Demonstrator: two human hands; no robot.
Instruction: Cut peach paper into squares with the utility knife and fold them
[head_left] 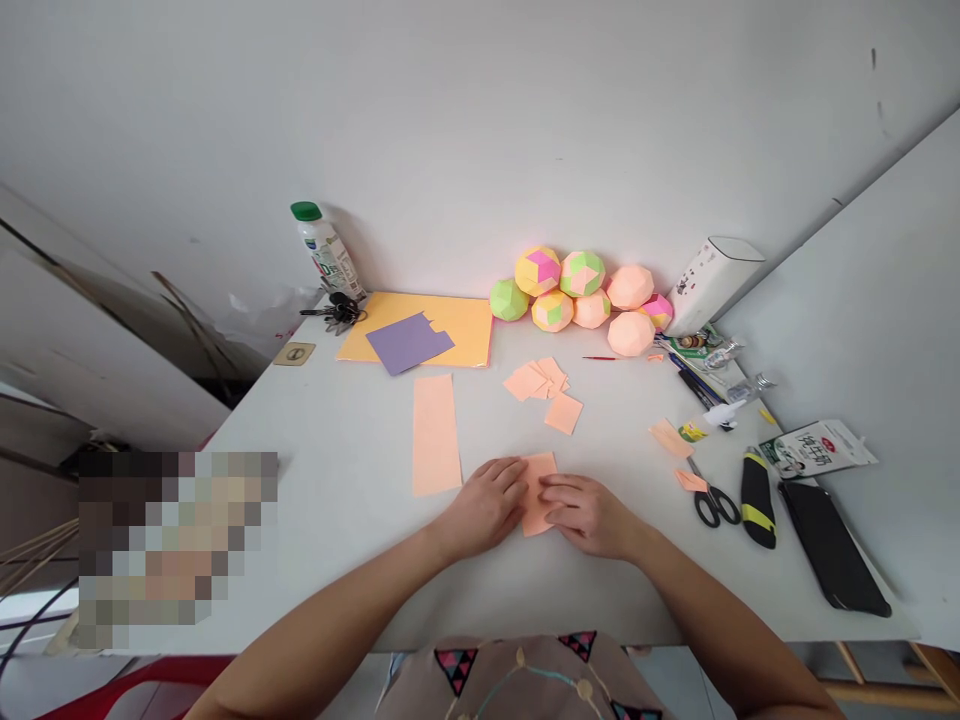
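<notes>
A small peach paper piece (539, 500) lies on the white table between my hands. Along its left edge my left hand (491, 502) presses, with its fingers bent close together. The fingers of my right hand (589, 512) are curled onto the paper's right side, with the thumb mostly hidden. To the left lies a long peach paper strip (436, 435). Just beyond my hands are a loose peach paper square (564, 413) and a fanned group of several similar squares (534, 380).
Faceted paper balls (582, 273) are stacked against the wall. Purple paper (409, 343) overlaps a yellow sheet (469, 335) near a bottle (328, 250). On the right are scissors (716, 505), a black-and-yellow cutter (757, 498), a glue bottle (720, 415) and a black pouch (834, 548).
</notes>
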